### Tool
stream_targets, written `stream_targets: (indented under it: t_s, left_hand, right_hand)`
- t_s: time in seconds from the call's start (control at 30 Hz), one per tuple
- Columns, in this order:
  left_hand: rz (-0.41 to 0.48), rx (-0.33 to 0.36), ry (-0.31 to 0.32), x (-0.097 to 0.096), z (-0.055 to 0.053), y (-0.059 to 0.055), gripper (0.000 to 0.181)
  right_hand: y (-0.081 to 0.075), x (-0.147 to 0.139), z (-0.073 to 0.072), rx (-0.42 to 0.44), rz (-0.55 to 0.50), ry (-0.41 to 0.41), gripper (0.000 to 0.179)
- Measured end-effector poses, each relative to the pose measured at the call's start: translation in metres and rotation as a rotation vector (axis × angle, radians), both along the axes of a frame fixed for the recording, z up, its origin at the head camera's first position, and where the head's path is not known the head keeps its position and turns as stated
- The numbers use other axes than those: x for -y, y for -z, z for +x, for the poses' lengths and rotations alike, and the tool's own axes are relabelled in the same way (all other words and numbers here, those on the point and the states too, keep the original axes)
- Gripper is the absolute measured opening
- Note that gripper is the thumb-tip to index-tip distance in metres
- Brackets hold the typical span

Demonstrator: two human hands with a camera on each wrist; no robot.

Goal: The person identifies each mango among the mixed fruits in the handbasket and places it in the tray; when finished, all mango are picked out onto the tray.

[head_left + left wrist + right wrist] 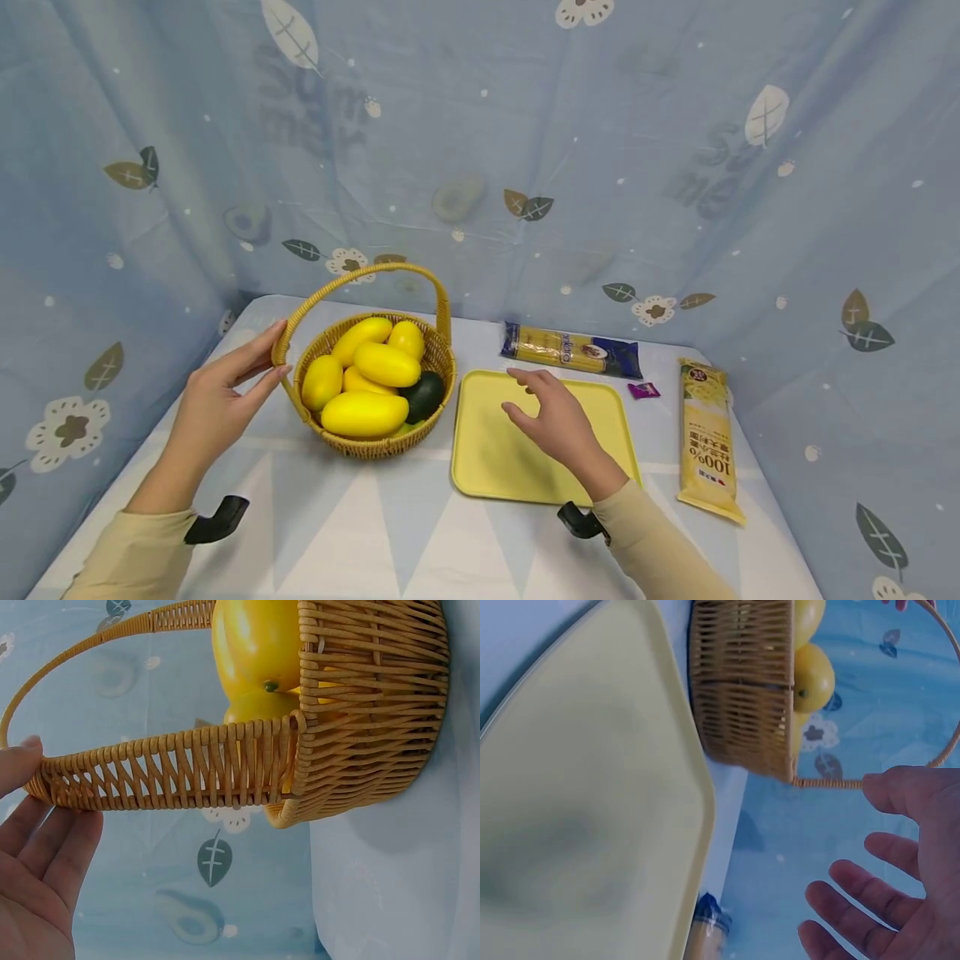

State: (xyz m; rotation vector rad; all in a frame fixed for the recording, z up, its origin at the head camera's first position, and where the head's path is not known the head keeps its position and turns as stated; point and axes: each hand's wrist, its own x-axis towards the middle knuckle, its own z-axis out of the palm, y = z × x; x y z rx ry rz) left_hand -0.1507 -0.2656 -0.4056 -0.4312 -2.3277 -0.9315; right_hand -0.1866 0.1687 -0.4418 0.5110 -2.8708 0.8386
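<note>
While the left hand [215, 407] pinches the left side of the handle [390, 267] between thumb and fingers, the right hand [558, 419] hangs over the yellow tray [491, 454] with its fingers loosely spread, holding nothing. The wicker basket [375, 447] stands on the table [330, 533] just left of that tray, heaped with yellow fruits [386, 364] and one dark green fruit [423, 396]. With the hold on one side of the arch only, a lift could tip the basket, and the front fruits, lying close to the rim, might roll out. A low swing rightward could also knock the tray's raised edge. Behind the basket, the table's back edge and the curtain [480, 150] leave little room; a pasta packet [573, 350] lies just behind the tray. The widest stretch lies in front of the basket.
</note>
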Motion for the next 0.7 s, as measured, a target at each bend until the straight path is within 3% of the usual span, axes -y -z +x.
stream_targets:
  t_s: [0.33, 0.7]
  left_hand:
    - [0.037, 0.016, -0.013, -0.004, 0.0, -0.001, 0.079]
    - [0.041, -0.003, -0.017, -0.004, -0.003, 0.005, 0.085]
  right_hand:
    - [0.0, 0.034, -0.009, 0.004, -0.02, -0.104, 0.052]
    - [-0.001, 0.066, -0.021, 0.048, -0.069, -0.156, 0.05]
